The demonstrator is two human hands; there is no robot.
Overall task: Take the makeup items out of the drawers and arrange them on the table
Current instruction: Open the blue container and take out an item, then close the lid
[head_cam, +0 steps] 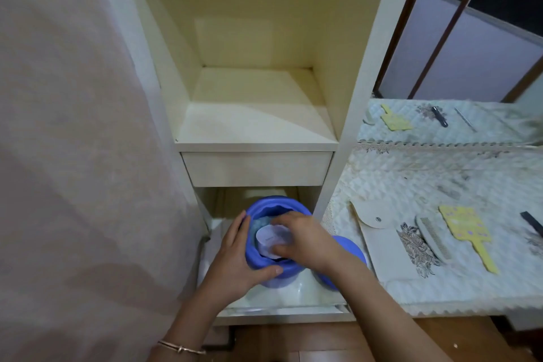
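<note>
The left hand (235,253) is gripping the round blue soft-walled container (266,269) over the open lower drawer (282,310); the right hand's (305,239) grip is pinching the white paper-like item (269,239) inside.

The right hand (305,239) covers much of the white item (271,239) inside the blue container (264,258), so its shape and printed label cannot be read. The left hand (235,258) hides the container's near-left wall. The right forearm covers most of the blue lid (348,247). At the desk's right edge, a black object (531,223) is cut off. The open drawer's (282,310) interior stays mostly hidden.
</note>
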